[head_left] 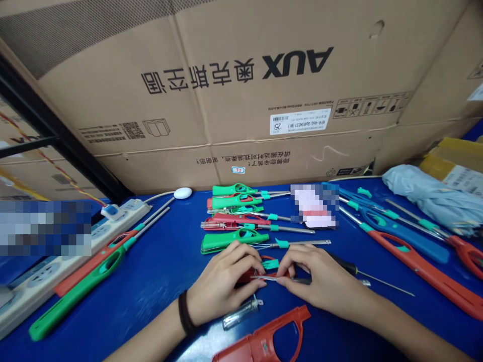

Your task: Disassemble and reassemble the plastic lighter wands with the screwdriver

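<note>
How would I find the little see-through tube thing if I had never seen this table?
Start at the blue table under the big cardboard box, then find the person's left hand with the black wristband. Just below its fingers, above a loose red handle shell, lies the clear tube. It is the only short, transparent piece; the lighters around it are long and coloured.

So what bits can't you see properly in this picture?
- Head view: the small red part under both hands; left hand and right hand cover most of it.
- Red lighter shell: cut off by the bottom edge.
- Power strip: partly behind a blurred patch.
- Lighter pile: right end blurred out.
</note>
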Demonstrator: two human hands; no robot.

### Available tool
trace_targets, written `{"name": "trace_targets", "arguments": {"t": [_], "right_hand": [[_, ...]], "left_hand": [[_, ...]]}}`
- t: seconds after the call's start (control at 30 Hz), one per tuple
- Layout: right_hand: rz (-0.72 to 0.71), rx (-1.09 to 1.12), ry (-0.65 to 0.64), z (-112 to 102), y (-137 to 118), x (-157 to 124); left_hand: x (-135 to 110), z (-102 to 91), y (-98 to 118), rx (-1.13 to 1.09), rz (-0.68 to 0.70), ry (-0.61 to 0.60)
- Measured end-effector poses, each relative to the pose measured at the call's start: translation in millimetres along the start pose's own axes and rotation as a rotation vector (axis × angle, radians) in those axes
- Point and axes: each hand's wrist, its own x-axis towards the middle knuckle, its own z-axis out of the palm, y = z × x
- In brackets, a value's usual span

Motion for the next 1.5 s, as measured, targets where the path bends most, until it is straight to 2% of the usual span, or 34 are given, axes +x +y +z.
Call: {"name": "trace_targets", "arguments": {"t": [0.27,0.57,0.77,1.0,1.07,1.23,1.4,1.5], "right_hand": [[-0.078,-0.013,0.016,0,-1,0],[-0.106,-0.024,0.025,-2,-2,0],[-0.174,-0.002,-0.021,9,-5,-1],[-0.248,-0.035,0.016,17,-8,1],[-0.255,-0.035,0.022,15,-7,2],[-0.245,0.034,0.06,15,-7,2],[-0.162,0.105,0.037,20,-6,-1],[-0.165,0.13,0.026,20,-6,-2]], "left_hand": [[-1,0.6,-3,-0.009,0.013,0.042],[0,-5.5,-1,0.014,0.149,0.132],[0,-4.9,2,0.024,0.229,0.171],[-1,-10.1,4,0.15,0.203,0.241],[-2,-13.1,6,0.181,0.203,0.219],[-3,-14.8,7,0.144,0.271,0.012],[-4,-14.2,5,0.107,0.241,-0.019],[-3,-15.4,5,0.08,0.243,-0.018]]}}
